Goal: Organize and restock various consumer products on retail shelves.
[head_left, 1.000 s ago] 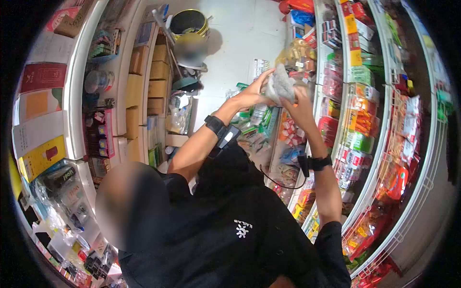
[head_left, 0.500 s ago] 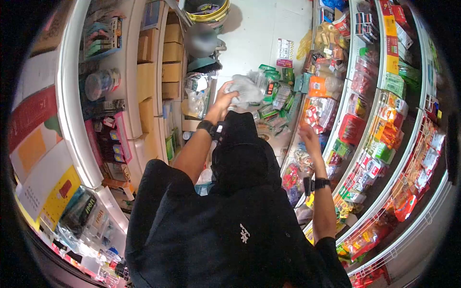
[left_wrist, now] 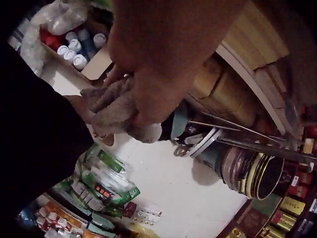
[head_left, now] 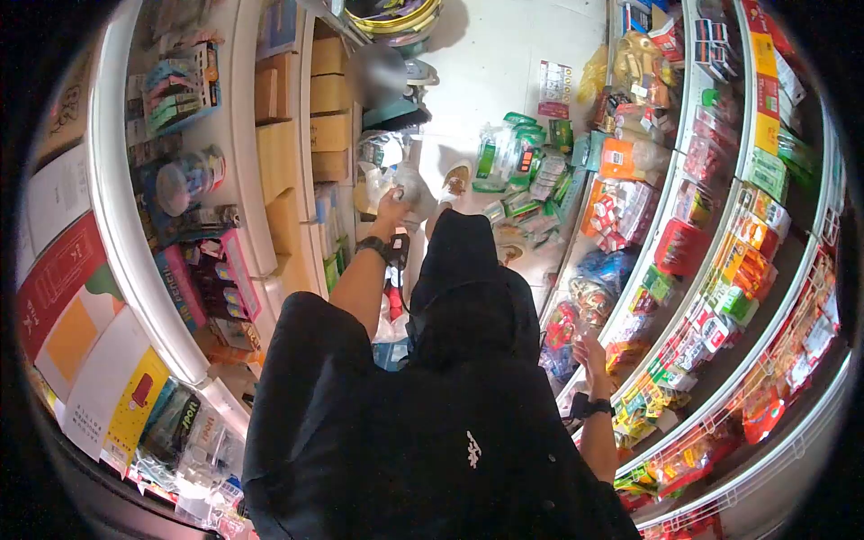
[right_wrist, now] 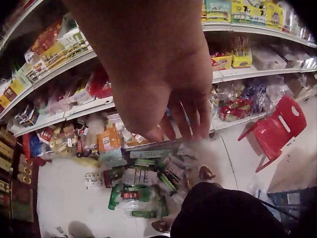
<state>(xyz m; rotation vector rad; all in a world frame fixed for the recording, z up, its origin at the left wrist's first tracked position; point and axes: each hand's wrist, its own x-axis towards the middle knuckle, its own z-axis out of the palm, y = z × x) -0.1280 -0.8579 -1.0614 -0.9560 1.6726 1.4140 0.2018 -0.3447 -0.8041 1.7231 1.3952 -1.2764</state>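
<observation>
Grey cloth: you have the grey cloth (left_wrist: 114, 106) up off the floor (head_left: 504, 63), near the carton (left_wrist: 98, 65) of white-capped bottles; its far side is hidden.
Left hand: your left hand (head_left: 393, 208) is clamped on the cloth, fingers curled round it; in the left wrist view its own back covers most of them.
Green packs: the green packs (head_left: 522, 160) lie on the floor, apart from the cloth; their lower edge is hard to make out.
Open room: pale floor shows between the packs and the bucket (head_left: 396, 20), which the head view cuts off at the top.
Right hand: your right hand (head_left: 591, 356) has its fingers apart, by the right-hand shelf (head_left: 688, 108); you cannot tell whether they touch goods.
Far edge: a red stool (right_wrist: 280, 128) stands beside that shelf.
</observation>
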